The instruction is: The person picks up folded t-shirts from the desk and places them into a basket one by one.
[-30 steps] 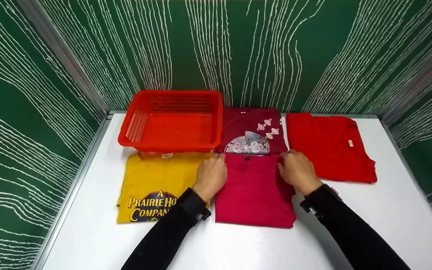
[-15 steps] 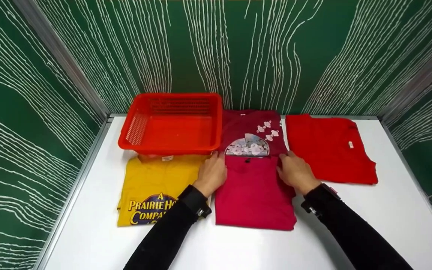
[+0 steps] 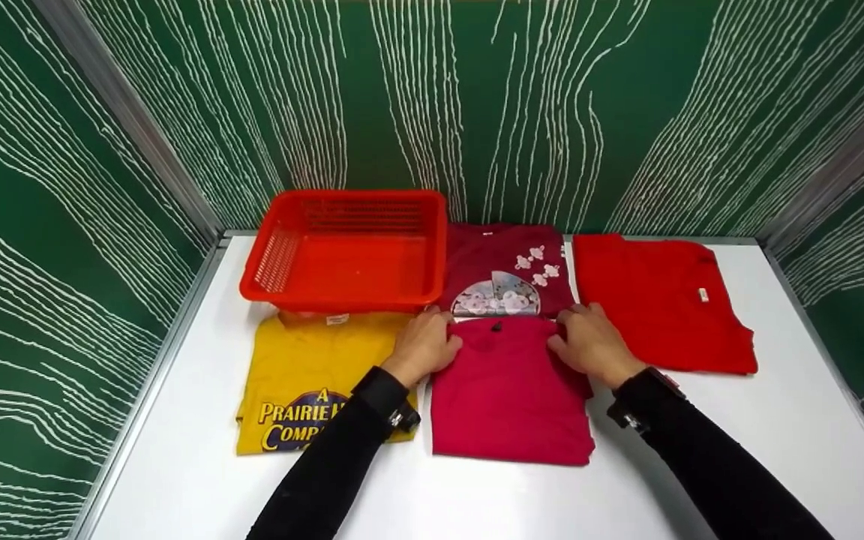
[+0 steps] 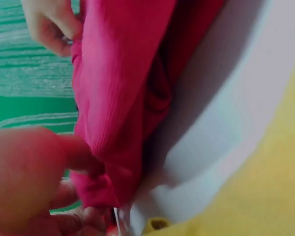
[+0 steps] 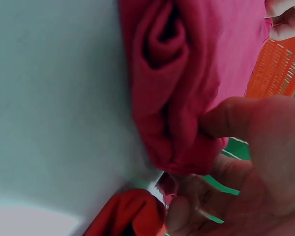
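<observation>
A folded magenta T-shirt [image 3: 511,397] lies on the white table in front of the person, its neckline toward the back. At its far left corner the left hand [image 3: 424,345] pinches the cloth; in the left wrist view the thumb [image 4: 78,152] lies on the fabric with fingers behind it. The right hand [image 3: 595,345] grips the far right corner, and in the right wrist view its thumb [image 5: 226,118] presses the folded layers from above, fingers beneath. Just behind lies a folded maroon T-shirt [image 3: 477,259] with a floral print, its left side partly hidden by the basket.
A red plastic basket [image 3: 357,266] stands at the back left. A folded yellow T-shirt [image 3: 327,352] with lettering lies before it, partly under the left arm. On the right lies a folded red T-shirt [image 3: 657,307]. Green walls with white lines border the table [image 3: 799,420].
The head view has tilted slightly, so everything sits a little lower in it. Both hands stay at the magenta T-shirt's far corners, their thumbs now pointing a little more inward.
</observation>
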Demonstrator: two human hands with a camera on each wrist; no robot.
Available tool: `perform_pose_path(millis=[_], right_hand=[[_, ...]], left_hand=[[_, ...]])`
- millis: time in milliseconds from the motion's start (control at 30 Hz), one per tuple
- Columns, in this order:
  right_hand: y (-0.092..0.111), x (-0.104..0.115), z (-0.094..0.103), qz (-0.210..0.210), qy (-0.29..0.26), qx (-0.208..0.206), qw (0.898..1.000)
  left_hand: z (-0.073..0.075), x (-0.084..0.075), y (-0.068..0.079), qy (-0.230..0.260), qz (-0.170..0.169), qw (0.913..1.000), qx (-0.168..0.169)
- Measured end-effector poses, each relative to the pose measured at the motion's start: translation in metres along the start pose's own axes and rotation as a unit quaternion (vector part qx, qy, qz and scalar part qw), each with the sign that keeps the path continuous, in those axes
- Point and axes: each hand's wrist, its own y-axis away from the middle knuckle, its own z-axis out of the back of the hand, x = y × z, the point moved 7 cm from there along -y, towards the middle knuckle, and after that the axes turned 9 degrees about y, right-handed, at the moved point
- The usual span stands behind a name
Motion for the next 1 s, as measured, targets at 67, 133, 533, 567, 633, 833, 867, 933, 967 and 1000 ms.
perform_pose_path(millis=[67, 133, 533, 567, 633, 833, 867, 933, 967, 1000], right_hand=[[0.001, -0.001, 0.002, -0.002, -0.031, 0.010, 0.999], [0.001, -0.004, 0.005, -0.009, -0.068, 0.033, 0.997], [0.009, -0.008, 0.041, 0.016, -0.154, 0.095, 0.983], [0.011, -0.007, 0.045, 0.020, -0.155, 0.094, 0.983], [0.015, -0.006, 0.055, 0.031, -0.156, 0.089, 0.983], [0.030, 0.005, 0.088, 0.057, -0.162, 0.053, 0.984], [0.033, 0.008, 0.095, 0.059, -0.163, 0.042, 0.984], [0.039, 0.016, 0.111, 0.065, -0.163, 0.011, 0.984], [0.043, 0.021, 0.120, 0.071, -0.164, -0.009, 0.984], [0.046, 0.025, 0.129, 0.075, -0.165, -0.032, 0.983]], left_hand=[[0.002, 0.001, 0.001, 0.031, -0.013, 0.9994, -0.003], [0.001, 0.006, 0.001, 0.074, -0.024, 0.9970, -0.005], [0.042, -0.007, 0.016, 0.245, 0.010, 0.9678, 0.055], [0.045, -0.009, 0.018, 0.254, 0.010, 0.9657, 0.055], [0.052, -0.013, 0.021, 0.262, 0.006, 0.9638, 0.048], [0.078, -0.030, 0.032, 0.289, -0.052, 0.9558, 0.020], [0.084, -0.033, 0.034, 0.296, -0.063, 0.9529, 0.015], [0.098, -0.038, 0.039, 0.311, -0.083, 0.9469, 0.000], [0.105, -0.040, 0.042, 0.315, -0.093, 0.9444, -0.009], [0.113, -0.042, 0.045, 0.319, -0.102, 0.9421, -0.019]])
